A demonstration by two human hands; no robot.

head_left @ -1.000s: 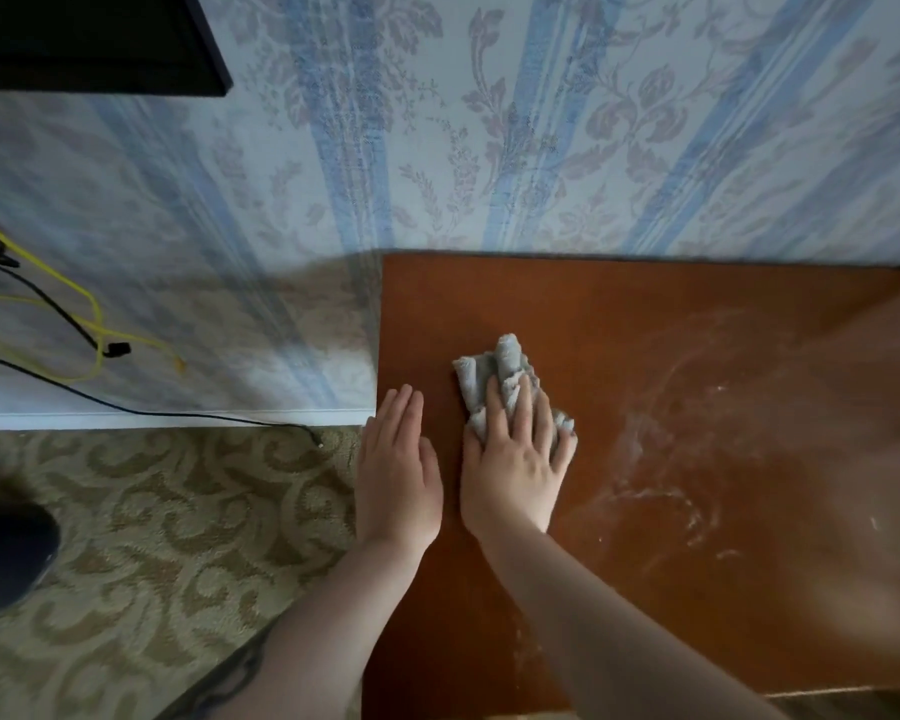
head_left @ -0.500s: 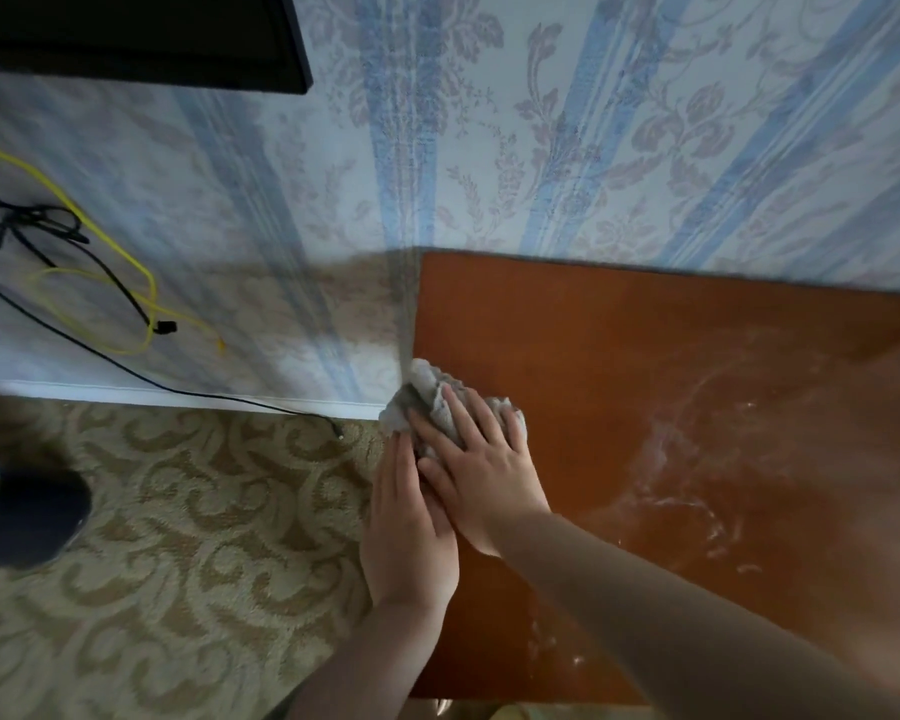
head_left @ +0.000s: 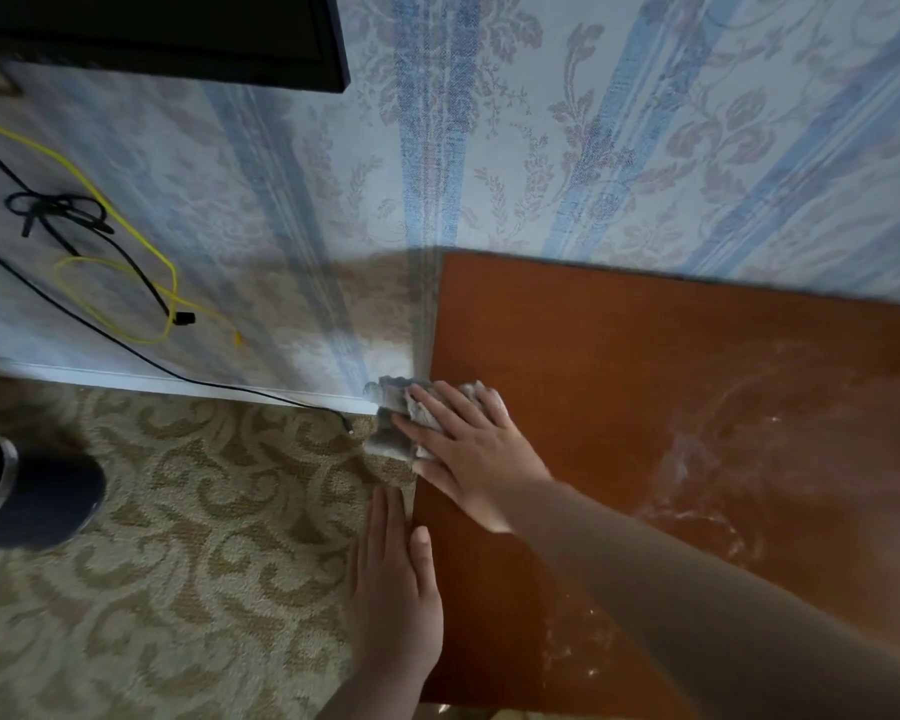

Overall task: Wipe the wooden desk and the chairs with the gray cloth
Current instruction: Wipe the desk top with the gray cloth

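head view: right hand (head_left: 476,449) pressed the gray cloth (head_left: 396,423) at the left edge of the wooden desk (head_left: 645,407).

the right hand lay flat with fingers spread over the bunched cloth, pressing it down, not clenched round it; part of the cloth hung past the desk's left edge. the left hand (head_left: 396,579) rested open and flat against that same edge, nearer the person, holding nothing. pale dusty streaks showed on the desk's right part. beside the desk lay patterned carpet (head_left: 178,563), with yellow cable (head_left: 126,283) and black cable (head_left: 58,210) against the striped wallpaper (head_left: 593,148).
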